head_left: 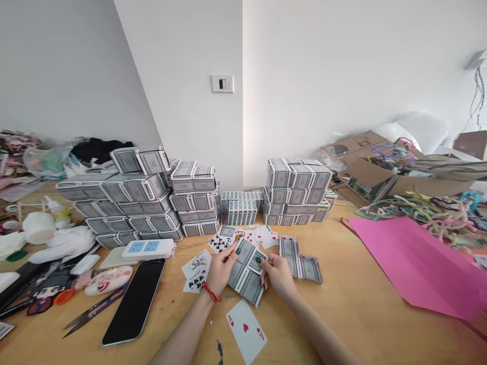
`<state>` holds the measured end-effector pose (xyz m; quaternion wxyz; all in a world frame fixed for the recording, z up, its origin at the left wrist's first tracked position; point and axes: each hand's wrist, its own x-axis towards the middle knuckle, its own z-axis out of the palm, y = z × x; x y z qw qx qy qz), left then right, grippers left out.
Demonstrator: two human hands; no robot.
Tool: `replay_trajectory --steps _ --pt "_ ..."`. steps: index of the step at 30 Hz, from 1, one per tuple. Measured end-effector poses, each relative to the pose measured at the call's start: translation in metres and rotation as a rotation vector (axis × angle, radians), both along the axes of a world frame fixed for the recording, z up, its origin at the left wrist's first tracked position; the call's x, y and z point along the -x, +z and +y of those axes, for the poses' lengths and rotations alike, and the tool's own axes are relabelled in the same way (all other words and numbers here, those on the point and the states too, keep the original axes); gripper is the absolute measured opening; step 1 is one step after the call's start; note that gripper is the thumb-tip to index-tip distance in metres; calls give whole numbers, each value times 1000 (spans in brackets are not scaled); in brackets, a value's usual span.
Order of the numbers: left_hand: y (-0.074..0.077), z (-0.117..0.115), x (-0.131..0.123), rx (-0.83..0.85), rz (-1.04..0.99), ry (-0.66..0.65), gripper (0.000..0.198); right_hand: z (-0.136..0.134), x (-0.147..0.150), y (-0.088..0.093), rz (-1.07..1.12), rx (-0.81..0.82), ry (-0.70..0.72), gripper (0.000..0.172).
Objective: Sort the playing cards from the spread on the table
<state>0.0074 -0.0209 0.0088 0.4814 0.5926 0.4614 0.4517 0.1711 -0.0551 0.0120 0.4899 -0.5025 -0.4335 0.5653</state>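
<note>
My left hand [221, 269], with a red string bracelet at the wrist, grips a folded piece made of grey-backed playing cards [243, 284] along its left side. At the piece's right edge, my right hand [280, 274] pinches a playing card [255, 264], thumb on top. Whether that card is joined to the piece, I cannot tell. Below lies an ace of hearts [246, 329] face up. A joker [198, 262] and a clubs card are left of my left hand, and more loose cards [266, 237] fan out behind. Right of my right hand sits another folded card piece [310, 264].
Stacks of card-built blocks rise at back left [140, 190] and back right [300, 182], with card packs [242, 210] between. A phone [135, 301], thread snips [95, 309] and power strip [149, 248] lie left. Pink sheet [414, 263], yarn [437, 213] and cardboard box [380, 177] occupy the right.
</note>
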Motion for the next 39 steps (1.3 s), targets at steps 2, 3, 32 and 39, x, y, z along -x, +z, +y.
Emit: replay_trajectory --steps 2,3,32,39 --pt "0 0 0 -17 26 -3 42 0 1 -1 -9 8 -19 35" --pt "1 -1 0 -23 39 -2 42 0 1 -1 -13 12 -27 35" --pt "2 -2 -3 -40 98 -10 36 0 4 -2 6 53 19 38" --pt "7 -4 -4 -99 105 -18 40 3 4 -1 -11 -8 -37 33"
